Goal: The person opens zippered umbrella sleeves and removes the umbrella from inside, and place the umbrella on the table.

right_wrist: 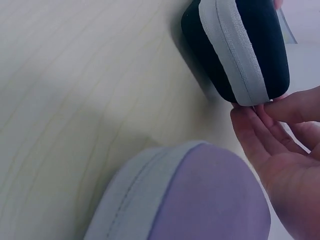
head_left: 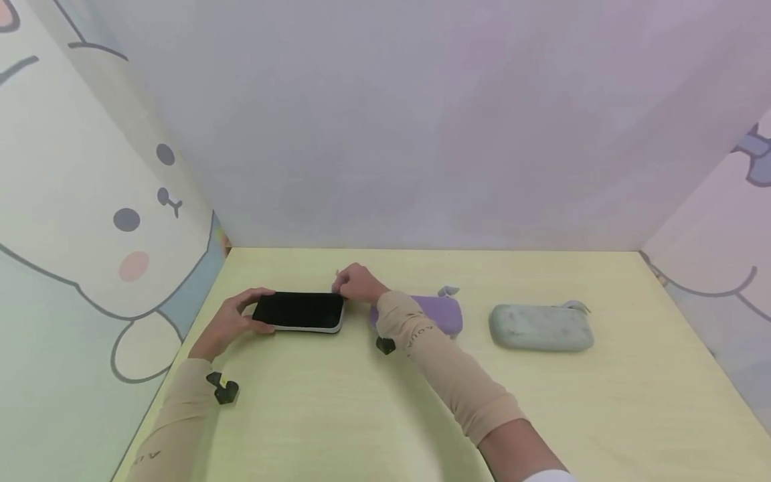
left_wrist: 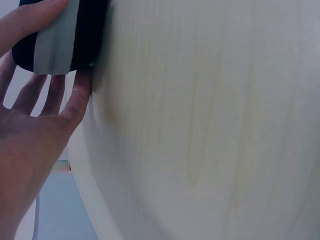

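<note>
A black zippered case (head_left: 299, 311) with a pale zip band lies on the table at the left. My left hand (head_left: 231, 323) grips its left end, thumb on the near side and fingers round the far side. At the case's right back corner, my right hand (head_left: 359, 284) pinches the pull tab, mostly hidden by the fingers. In the right wrist view, the thumb and fingertips meet right at the end of the case's zip band (right_wrist: 240, 60). Under the right forearm sits a purple case (head_left: 442, 313), partly covered by the sleeve.
A grey-green case (head_left: 542, 328) with a pale loop lies farther right on the pale wooden table (head_left: 337, 415). A plain wall (head_left: 434, 147) stands behind the table, and side panels with cartoon prints flank it.
</note>
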Demonstrator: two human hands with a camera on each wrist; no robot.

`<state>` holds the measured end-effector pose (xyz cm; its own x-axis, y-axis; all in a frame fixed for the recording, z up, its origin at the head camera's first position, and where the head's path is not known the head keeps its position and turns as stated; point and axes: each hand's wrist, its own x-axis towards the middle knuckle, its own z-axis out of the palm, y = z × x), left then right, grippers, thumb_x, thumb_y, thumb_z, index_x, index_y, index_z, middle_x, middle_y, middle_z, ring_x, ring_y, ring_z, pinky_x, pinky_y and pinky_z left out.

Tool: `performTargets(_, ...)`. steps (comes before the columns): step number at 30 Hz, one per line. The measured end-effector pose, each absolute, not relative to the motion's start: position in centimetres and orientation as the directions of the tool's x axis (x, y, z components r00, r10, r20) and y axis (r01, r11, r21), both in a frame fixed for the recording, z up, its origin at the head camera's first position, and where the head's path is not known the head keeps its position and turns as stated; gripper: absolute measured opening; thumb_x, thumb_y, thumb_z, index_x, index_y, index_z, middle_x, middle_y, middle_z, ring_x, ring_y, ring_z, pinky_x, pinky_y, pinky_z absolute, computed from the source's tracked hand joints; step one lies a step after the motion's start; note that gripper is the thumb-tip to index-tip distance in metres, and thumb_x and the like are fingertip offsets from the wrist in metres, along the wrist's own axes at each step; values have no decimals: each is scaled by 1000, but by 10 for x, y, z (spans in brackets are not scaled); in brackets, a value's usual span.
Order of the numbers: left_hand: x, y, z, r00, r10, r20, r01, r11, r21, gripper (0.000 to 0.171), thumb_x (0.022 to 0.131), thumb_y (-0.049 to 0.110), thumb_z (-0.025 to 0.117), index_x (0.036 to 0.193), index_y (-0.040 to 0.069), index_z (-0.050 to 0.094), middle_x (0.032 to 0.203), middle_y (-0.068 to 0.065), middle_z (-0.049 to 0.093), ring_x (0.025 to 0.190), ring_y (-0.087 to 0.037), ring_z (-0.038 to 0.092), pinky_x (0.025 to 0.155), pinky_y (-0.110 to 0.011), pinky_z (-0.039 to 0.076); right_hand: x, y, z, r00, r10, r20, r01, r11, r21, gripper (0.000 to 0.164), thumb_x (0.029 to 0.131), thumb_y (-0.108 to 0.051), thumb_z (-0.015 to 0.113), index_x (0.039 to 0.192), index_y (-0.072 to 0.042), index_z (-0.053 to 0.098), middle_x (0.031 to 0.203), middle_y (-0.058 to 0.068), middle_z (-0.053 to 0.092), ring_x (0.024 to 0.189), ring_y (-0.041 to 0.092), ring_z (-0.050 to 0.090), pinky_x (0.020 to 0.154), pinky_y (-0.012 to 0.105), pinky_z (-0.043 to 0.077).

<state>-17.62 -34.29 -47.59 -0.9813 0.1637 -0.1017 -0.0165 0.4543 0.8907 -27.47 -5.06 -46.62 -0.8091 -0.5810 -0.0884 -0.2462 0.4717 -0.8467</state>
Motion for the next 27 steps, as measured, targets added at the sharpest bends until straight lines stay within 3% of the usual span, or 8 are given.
performTargets(4,-177,-343,-477,-980,169,-103,-15,456,890,73,68,15,85,133,15,51,143,-6,40,135,-29,26,104,-55,26,-277,-49,-470,-817,-570,-88,-257,497,-829,20,79,2,57,88,-2,75,89,2,70,85,14,56,70,21,46)
performTargets(8,-177,-343,-477,-982,163,-100,-15,458,889,74,66,16,85,132,15,52,143,-5,41,135,-29,27,104,-54,26,-279,-48,-471,-811,-583,-53,-304,496,-813,21,77,5,58,84,-4,75,87,2,71,89,14,61,77,22,48)
performTargets(15,-177,-344,-479,-981,166,-103,-20,442,897,72,68,14,84,132,15,52,143,-5,40,135,-29,26,105,-56,24,-275,-50,-466,-804,-595,15,-389,506,-770,24,72,14,59,81,-2,75,81,4,71,70,10,60,66,19,48)
performTargets(27,-177,-347,-481,-983,158,-98,-17,448,894,72,67,14,85,131,16,53,142,-5,41,135,-29,26,105,-55,23,-270,-52,-458,-780,-621,81,-524,576,-627,22,75,12,63,82,-5,76,86,4,72,86,17,65,74,19,48)
